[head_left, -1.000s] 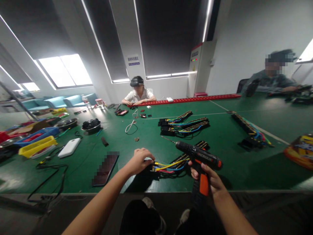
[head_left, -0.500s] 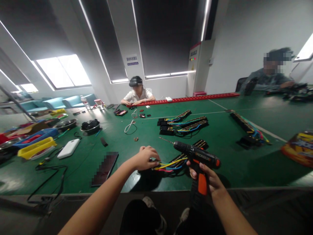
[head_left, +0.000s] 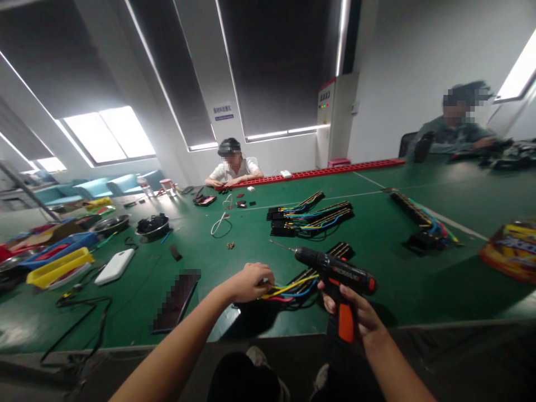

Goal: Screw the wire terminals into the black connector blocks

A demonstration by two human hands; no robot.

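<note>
My right hand (head_left: 349, 307) is wrapped round the grip of a black and orange cordless drill (head_left: 335, 268). A long thin bit points from the drill toward the left, above the table. In front of me lies a black strip (head_left: 341, 254) with gold-coloured lines and yellow, blue and red wires (head_left: 295, 287). My left hand (head_left: 253, 281) is over the strip's near left end, fingers bent down and drawn together by the wires. What its fingertips grip is hidden under the hand. A few small brass-coloured pieces (head_left: 230, 245) lie beyond my left hand.
Several similar wired strips (head_left: 310, 219) lie farther back, another (head_left: 412, 212) to the right. A phone (head_left: 176, 301), white power bank (head_left: 115, 266), yellow tray (head_left: 61, 267) and metal bowl (head_left: 153, 226) stand left. A snack bag (head_left: 511, 251) is right. Two people sit across the table.
The view has shifted slightly. My left hand stays at the strip's end with its fingers bent a little differently. The drill remains in my right hand, nearly unmoved.
</note>
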